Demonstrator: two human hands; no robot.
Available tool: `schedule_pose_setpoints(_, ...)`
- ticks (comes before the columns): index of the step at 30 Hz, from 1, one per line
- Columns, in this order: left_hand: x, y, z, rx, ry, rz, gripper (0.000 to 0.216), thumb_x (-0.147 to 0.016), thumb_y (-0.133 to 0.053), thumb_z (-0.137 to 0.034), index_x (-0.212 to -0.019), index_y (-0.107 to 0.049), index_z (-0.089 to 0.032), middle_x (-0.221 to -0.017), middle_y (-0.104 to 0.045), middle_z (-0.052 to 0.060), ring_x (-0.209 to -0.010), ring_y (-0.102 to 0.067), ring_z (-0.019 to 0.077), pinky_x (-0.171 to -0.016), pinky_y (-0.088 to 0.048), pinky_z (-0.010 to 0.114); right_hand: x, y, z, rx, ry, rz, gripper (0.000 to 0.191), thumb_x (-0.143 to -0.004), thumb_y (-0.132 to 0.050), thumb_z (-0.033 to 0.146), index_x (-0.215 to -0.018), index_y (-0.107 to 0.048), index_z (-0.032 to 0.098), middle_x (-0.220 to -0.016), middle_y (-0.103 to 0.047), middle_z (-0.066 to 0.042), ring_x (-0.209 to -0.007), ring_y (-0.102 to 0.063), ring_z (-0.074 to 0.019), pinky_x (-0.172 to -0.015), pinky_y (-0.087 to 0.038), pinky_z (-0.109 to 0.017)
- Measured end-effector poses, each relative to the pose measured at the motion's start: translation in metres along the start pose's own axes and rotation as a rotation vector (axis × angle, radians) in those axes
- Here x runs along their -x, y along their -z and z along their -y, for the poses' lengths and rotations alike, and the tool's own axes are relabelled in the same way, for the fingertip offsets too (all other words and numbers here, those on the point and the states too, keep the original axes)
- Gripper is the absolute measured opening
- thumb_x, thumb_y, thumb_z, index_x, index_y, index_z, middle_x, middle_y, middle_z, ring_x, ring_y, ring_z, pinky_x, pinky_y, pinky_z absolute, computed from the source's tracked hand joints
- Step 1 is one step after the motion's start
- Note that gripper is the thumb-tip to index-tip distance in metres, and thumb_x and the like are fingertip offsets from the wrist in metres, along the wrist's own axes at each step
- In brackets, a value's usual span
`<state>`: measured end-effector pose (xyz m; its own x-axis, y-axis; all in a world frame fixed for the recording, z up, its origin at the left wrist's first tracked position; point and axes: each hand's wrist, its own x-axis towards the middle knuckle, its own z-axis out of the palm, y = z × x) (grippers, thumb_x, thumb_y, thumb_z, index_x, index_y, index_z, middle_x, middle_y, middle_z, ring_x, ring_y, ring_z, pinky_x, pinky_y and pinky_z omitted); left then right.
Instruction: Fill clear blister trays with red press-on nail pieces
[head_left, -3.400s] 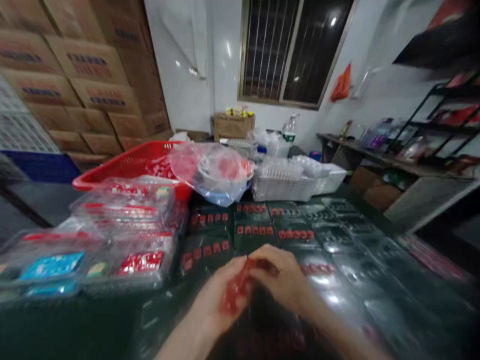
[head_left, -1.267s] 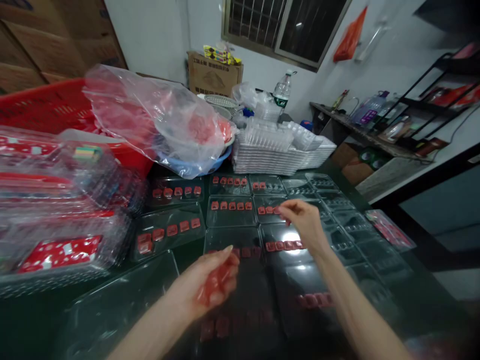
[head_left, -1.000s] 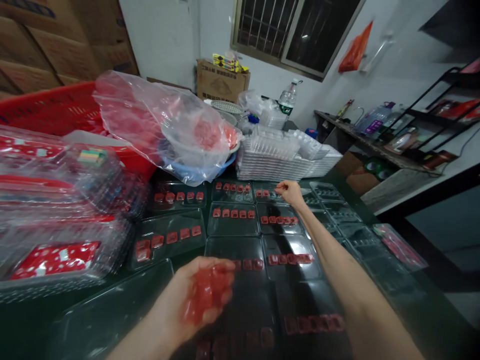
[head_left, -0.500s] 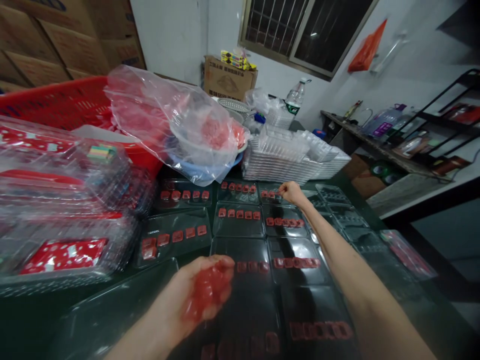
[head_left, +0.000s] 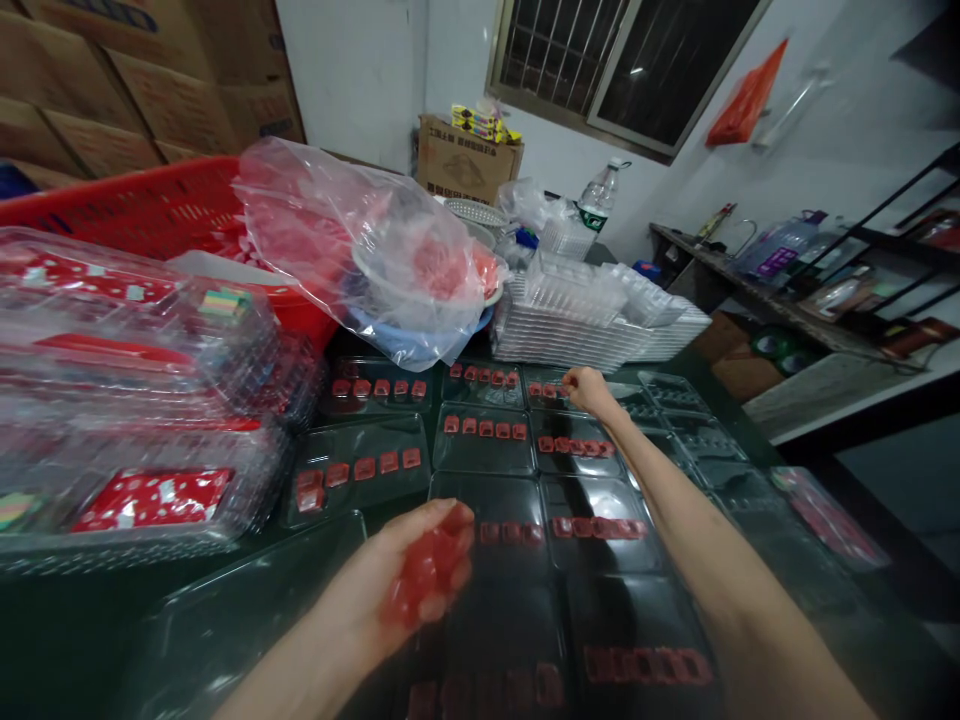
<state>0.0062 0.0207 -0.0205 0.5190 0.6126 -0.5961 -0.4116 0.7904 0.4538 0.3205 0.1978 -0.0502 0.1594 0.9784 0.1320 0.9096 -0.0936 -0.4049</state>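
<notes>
My left hand (head_left: pixel 382 570) is held palm up above the near trays. Its fingers curl round a handful of glossy red translucent pieces (head_left: pixel 424 580). Farther off, my right hand (head_left: pixel 590 389) is in a pinch at a clear plastic tray, right at the end of a short row of small red pieces (head_left: pixel 550 390). Whatever sits between its fingertips is too small to make out. Other flat clear trays carry rows of similar red pieces, such as the row of squarish red pieces (head_left: pixel 486 429) and the row (head_left: pixel 600 527) nearer me.
Stacked clear packs (head_left: pixel 150 400) with red dotted inserts stand at left, before a red basket (head_left: pixel 187 190). Behind the trays are a blue basin (head_left: pixel 412 335) under a plastic bag and a stack of clear containers (head_left: pixel 559 335). More clear trays (head_left: pixel 697 440) lie to the right.
The view has shifted slightly, moving the scene a little to the right in the picture. Both hands keep nearly the same places over the trays, and the left still cups the red pieces.
</notes>
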Motion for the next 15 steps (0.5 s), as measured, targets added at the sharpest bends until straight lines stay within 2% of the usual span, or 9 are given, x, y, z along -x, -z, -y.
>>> schedule_pose_setpoints(3,0.001,-0.002,-0.002,-0.003,-0.038,-0.005,0.024,-0.069,-0.06,-0.032,-0.085,-0.055,-0.015,-0.075,-0.052,0.002,-0.055,-0.051,0.0099,-0.035,-0.022,0.014,0.007,0.008,0.005,-0.07,-0.008,-0.01,0.012,-0.059,-0.054,0.011,-0.067,-0.063,0.014,-0.066,-0.064,-0.006,-0.072,-0.058,-0.017,-0.065,-0.042,-0.023)
schedule_pose_setpoints(7,0.002,-0.006,-0.005,-0.048,-0.128,-0.02,0.029,-0.067,-0.062,-0.028,-0.093,-0.055,-0.018,-0.074,-0.053,0.002,-0.053,-0.053,0.0103,-0.034,-0.022,0.014,0.04,0.019,0.033,-0.245,0.012,0.067,0.016,-0.066,-0.055,0.022,-0.078,-0.059,0.013,-0.062,-0.062,-0.004,-0.055,-0.057,-0.0132,-0.048,-0.043,-0.021)
schedule_pose_setpoints(9,0.002,-0.01,-0.006,-0.074,-0.173,-0.025,0.034,-0.067,-0.063,-0.026,-0.099,-0.055,-0.019,-0.073,-0.054,0.002,-0.053,-0.053,0.0106,-0.034,-0.023,0.014,0.071,0.021,0.058,-0.428,0.052,0.178,0.023,-0.069,-0.055,0.031,-0.085,-0.057,0.015,-0.062,-0.061,-0.002,-0.048,-0.054,-0.0105,-0.04,-0.04,-0.019)
schedule_pose_setpoints(12,0.001,-0.016,-0.006,-0.097,-0.239,-0.007,0.04,-0.067,-0.062,-0.026,-0.105,-0.053,-0.021,-0.073,-0.056,0.003,-0.052,-0.054,0.0105,-0.035,-0.025,0.015,0.125,0.017,0.099,-1.0,0.064,0.513,0.024,-0.067,-0.06,0.034,-0.083,-0.054,0.016,-0.064,-0.059,0.0,-0.045,-0.051,-0.0082,-0.035,-0.037,-0.017)
schedule_pose_setpoints(14,0.002,-0.018,-0.003,-0.111,-0.294,0.012,0.039,-0.068,-0.062,-0.028,-0.105,-0.054,-0.019,-0.072,-0.057,0.004,-0.05,-0.052,0.0099,-0.035,-0.026,0.015,0.154,0.012,0.12,-1.182,0.027,0.663,0.021,-0.068,-0.061,0.031,-0.081,-0.052,0.016,-0.06,-0.057,0.001,-0.04,-0.049,-0.0065,-0.033,-0.035,-0.016)
schedule_pose_setpoints(15,0.003,-0.018,0.0,-0.114,-0.325,0.009,0.038,-0.068,-0.062,-0.029,-0.104,-0.055,-0.018,-0.07,-0.057,0.005,-0.049,-0.051,0.0092,-0.035,-0.026,0.015,0.164,0.009,0.128,-1.235,0.003,0.689,0.02,-0.068,-0.061,0.03,-0.079,-0.051,0.016,-0.059,-0.056,0.002,-0.037,-0.047,-0.0056,-0.032,-0.034,-0.015)
